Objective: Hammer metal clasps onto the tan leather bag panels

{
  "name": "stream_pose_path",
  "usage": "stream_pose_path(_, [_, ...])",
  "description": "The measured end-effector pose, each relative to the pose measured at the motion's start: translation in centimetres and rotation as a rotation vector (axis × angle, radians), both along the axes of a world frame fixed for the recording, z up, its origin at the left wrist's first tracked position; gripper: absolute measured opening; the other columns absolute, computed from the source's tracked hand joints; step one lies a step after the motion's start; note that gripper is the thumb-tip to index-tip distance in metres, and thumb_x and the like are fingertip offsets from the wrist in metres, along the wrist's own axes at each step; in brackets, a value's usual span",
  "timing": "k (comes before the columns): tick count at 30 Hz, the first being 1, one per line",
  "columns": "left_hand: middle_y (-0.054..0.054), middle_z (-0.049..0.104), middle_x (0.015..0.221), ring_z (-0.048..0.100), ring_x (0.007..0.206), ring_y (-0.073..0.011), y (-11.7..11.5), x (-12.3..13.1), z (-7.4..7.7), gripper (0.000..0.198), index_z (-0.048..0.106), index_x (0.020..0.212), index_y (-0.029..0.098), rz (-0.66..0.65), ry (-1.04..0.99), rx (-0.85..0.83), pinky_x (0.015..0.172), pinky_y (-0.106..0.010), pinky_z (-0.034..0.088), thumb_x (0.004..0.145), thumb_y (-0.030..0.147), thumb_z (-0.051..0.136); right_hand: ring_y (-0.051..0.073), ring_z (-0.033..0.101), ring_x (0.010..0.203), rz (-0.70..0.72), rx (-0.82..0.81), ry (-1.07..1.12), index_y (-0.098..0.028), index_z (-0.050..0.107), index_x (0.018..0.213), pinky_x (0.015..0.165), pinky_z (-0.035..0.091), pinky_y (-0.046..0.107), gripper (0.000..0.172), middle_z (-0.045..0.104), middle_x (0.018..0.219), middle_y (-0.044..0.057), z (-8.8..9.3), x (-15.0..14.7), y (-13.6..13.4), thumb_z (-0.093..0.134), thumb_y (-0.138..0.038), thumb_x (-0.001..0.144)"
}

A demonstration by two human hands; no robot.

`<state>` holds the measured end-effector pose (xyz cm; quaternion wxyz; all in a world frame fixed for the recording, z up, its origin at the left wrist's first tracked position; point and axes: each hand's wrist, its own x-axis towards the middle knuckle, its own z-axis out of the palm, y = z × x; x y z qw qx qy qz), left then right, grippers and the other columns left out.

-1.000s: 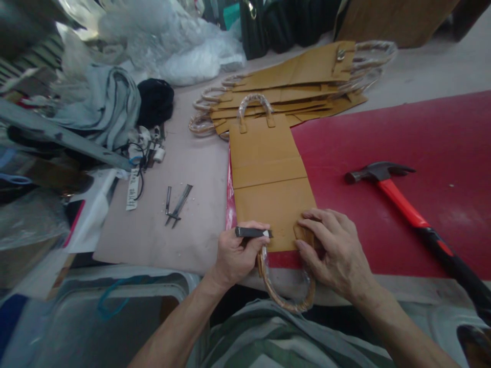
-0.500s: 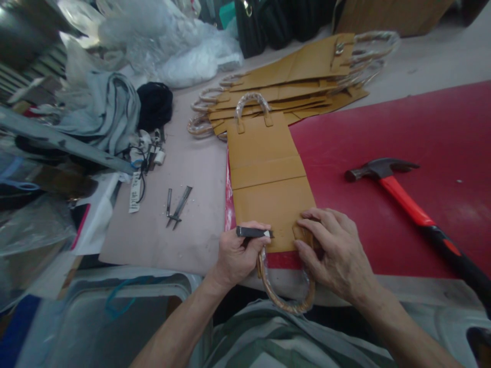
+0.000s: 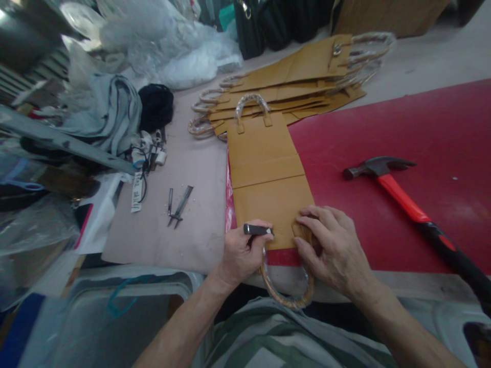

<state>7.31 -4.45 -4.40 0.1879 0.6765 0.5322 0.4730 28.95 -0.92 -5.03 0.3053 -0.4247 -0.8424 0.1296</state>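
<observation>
A tan leather bag panel (image 3: 270, 191) lies on the red mat with its near end toward me. My left hand (image 3: 245, 250) pinches a short dark metal punch (image 3: 255, 230), tilted sideways over the panel's near left corner. Below it curves a tan bag handle (image 3: 286, 301) wrapped in clear plastic, hanging past the table edge. My right hand (image 3: 333, 245) grips the handle's right end tab (image 3: 298, 230) between thumb and fingers, against the panel's near right corner. The handle's left end is mostly hidden by my left hand. Another wrapped handle (image 3: 253, 99) is attached at the panel's far end.
A claw hammer (image 3: 406, 199) lies on the red mat (image 3: 330, 143) to the right. Two metal pronged tools (image 3: 180, 207) rest on the table at left. Stacked tan panels (image 3: 284, 92) lie behind. Plastic bags (image 3: 180, 51) and a black cloth item (image 3: 155, 107) occupy the far left.
My left hand and the punch have shifted slightly right. My right hand stays on the handle tab, and the view has moved a little.
</observation>
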Motion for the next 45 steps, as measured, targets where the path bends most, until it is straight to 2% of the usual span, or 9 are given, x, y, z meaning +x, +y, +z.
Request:
stream_pose_path(15, [-0.005,0.079,0.088,0.077,0.082,-0.0157,0.1,0.2,-0.5,0.006,0.071,0.095,0.017,-0.001,0.08,0.092,0.079,-0.023,0.062,0.09,0.018,0.067,0.033,0.054,0.112,-0.017,-0.004,-0.012,-0.016,0.062,0.111,0.097,0.044,0.05,0.022,0.063,0.12,0.013,0.0,0.0,-0.2,0.059,-0.026,0.091])
stream_pose_path(22, [-0.005,0.078,0.087,0.076,0.078,-0.0142,0.2,0.3,-0.4,0.007,0.07,0.096,0.016,-0.023,0.047,0.038,0.073,-0.02,0.061,0.091,0.018,0.065,0.034,0.053,0.112,-0.015,-0.015,-0.003,-0.015,0.063,0.11,0.099,0.043,0.051,0.023,0.062,0.12,0.014,0.0,0.0,-0.2,0.059,-0.026,0.091])
stream_pose_path(29, [-0.005,0.078,0.088,0.076,0.08,-0.015,0.2,0.3,-0.4,0.008,0.07,0.097,0.016,-0.033,0.036,0.042,0.075,-0.022,0.062,0.09,0.017,0.065,0.033,0.054,0.11,-0.02,-0.021,0.002,-0.016,0.063,0.109,0.097,0.043,0.05,0.021,0.062,0.12,0.014,0.3,0.0,-0.2,0.06,-0.024,0.09])
stream_pose_path(38, [-0.006,0.078,0.093,0.076,0.086,-0.0151,0.0,0.0,-1.2,0.011,0.068,0.101,0.017,-0.07,0.066,0.153,0.081,-0.023,0.062,0.09,0.014,0.068,0.032,0.054,0.111,-0.02,-0.036,0.006,-0.015,0.063,0.11,0.098,0.043,0.05,0.023,0.062,0.121,0.014,0.2,0.0,-0.2,0.061,-0.025,0.089])
stream_pose_path(45, [-0.006,0.078,0.093,0.076,0.087,-0.0144,0.0,0.1,-0.9,0.009,0.067,0.097,0.017,-0.09,0.104,0.179,0.084,-0.023,0.062,0.09,0.011,0.066,0.032,0.053,0.112,-0.023,-0.035,0.013,-0.016,0.063,0.108,0.098,0.042,0.049,0.021,0.062,0.12,0.014,0.1,0.1,-0.2,0.061,-0.025,0.089])
